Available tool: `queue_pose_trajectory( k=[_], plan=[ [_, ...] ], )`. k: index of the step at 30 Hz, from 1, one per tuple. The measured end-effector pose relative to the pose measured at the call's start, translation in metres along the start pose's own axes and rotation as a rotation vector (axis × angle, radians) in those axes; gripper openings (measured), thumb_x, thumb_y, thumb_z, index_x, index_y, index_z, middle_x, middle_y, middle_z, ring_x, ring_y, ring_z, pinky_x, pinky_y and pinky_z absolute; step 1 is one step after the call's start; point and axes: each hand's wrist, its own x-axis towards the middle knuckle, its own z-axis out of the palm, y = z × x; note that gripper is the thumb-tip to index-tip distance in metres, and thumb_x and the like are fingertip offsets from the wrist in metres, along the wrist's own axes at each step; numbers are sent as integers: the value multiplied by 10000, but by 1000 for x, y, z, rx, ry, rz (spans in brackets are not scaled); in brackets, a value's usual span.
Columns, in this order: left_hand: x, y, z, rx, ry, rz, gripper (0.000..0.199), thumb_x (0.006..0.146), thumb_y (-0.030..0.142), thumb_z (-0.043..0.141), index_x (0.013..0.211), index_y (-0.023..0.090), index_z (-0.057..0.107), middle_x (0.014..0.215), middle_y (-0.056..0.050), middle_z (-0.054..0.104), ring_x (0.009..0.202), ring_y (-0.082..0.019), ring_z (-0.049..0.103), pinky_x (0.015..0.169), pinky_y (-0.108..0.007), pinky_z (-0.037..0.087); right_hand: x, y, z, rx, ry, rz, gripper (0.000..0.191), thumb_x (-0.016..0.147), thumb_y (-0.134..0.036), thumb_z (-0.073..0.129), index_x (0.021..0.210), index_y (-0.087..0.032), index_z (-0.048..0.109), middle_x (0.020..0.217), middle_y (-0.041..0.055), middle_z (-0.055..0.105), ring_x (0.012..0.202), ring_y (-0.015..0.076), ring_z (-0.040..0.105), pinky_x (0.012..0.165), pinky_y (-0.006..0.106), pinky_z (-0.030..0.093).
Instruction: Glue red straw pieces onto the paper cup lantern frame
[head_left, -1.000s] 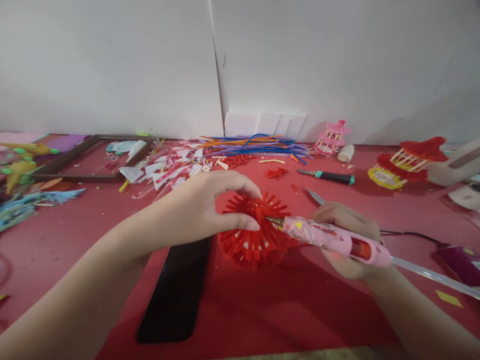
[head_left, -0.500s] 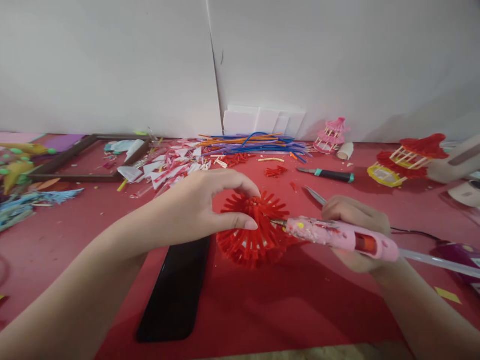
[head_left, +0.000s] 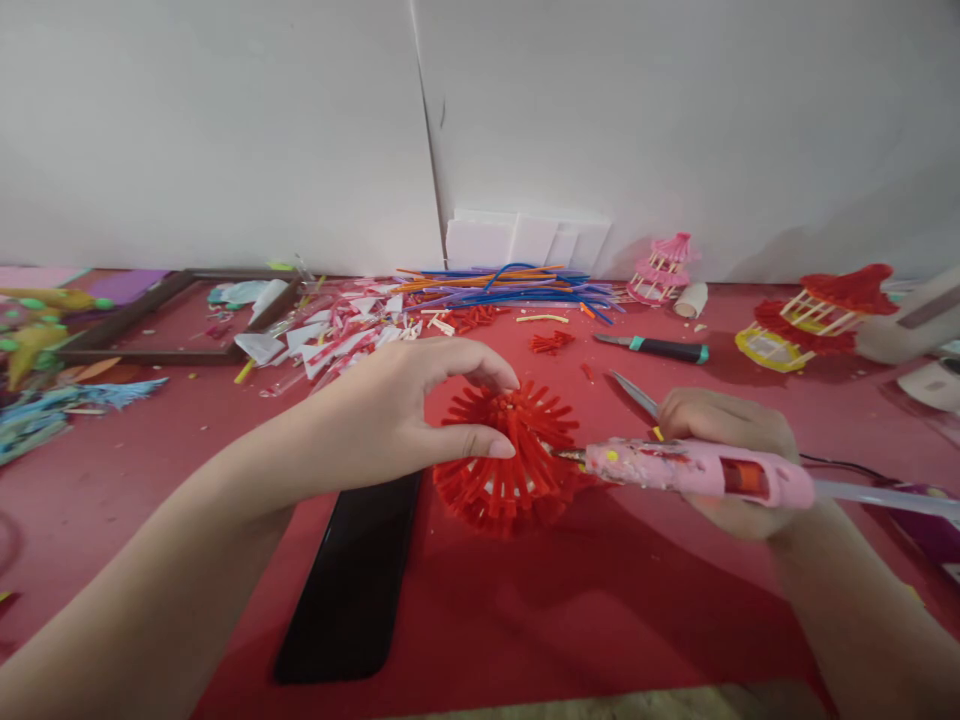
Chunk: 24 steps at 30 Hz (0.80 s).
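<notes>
A round red pipe-cleaner piece (head_left: 517, 485) stands in the middle of the table, its short strips fanning out from a raised centre. My left hand (head_left: 405, 405) curves over it from the left, thumb in front and fingers behind, gripping it near the top. My right hand (head_left: 724, 435) is wrapped round a pink hot glue gun (head_left: 667, 468), which has a clear glue stick (head_left: 877, 495) in its back end. The gun's metal nozzle points left, close to the red strips. A pointed metal blade (head_left: 634, 392) shows beyond my right hand; whether the hand touches it I cannot tell.
A black phone (head_left: 349, 590) lies left of the red piece. Behind are a craft knife (head_left: 667, 349), coloured pipe cleaners (head_left: 510, 288), scraps (head_left: 337, 335) and a dark frame (head_left: 150, 355). A pink model pavilion (head_left: 660, 270) and a red one (head_left: 825, 310) stand at the right.
My right hand has drawn the glue gun slightly right, its nozzle away from the centre of the red piece. My left hand stays in place.
</notes>
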Motion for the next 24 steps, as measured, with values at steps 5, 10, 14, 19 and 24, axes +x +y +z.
queue_pose_trajectory(
  k=[5, 10, 14, 19, 24],
  plan=[
    [0, 0, 0, -6, -1, 9, 381, 890, 588, 778, 1133, 300, 725, 1166, 15, 772, 1072, -216, 716, 937, -305, 538, 4, 7, -14, 79, -55, -59, 220, 942, -428, 614, 804, -259, 585, 670, 3, 602, 523, 164, 543, 489, 316, 409],
    [0, -1, 1, -4, -3, 0, 408, 883, 613, 771, 1140, 298, 725, 1162, 6, 775, 1071, -227, 721, 945, -314, 543, 5, -2, -1, 59, 4, -68, 72, 914, -338, 635, 949, -275, 641, 808, 56, 726, 703, 239, 705, 627, 365, 554],
    [0, -1, 1, 11, -3, -7, 441, 873, 647, 767, 1149, 306, 724, 1168, 6, 775, 1064, -237, 721, 935, -321, 546, 3, -7, 11, 43, 28, -50, 52, 928, -317, 616, 916, -267, 606, 786, 43, 680, 672, 221, 679, 625, 372, 554],
    [-1, -1, 0, 2, -2, -6, 434, 878, 644, 763, 1148, 306, 723, 1173, 6, 773, 1073, -234, 719, 937, -317, 548, 1, -6, 14, 57, 50, -83, 41, 925, -275, 605, 902, -254, 579, 777, 22, 633, 662, 189, 648, 624, 350, 532],
    [-1, 0, 0, 5, 0, -17, 450, 872, 647, 766, 1154, 299, 727, 1181, -10, 775, 1082, -250, 715, 942, -331, 555, -1, -5, 15, 59, 46, -40, 98, 924, -281, 615, 858, -257, 545, 756, 10, 596, 646, 179, 612, 629, 356, 512]
  ],
)
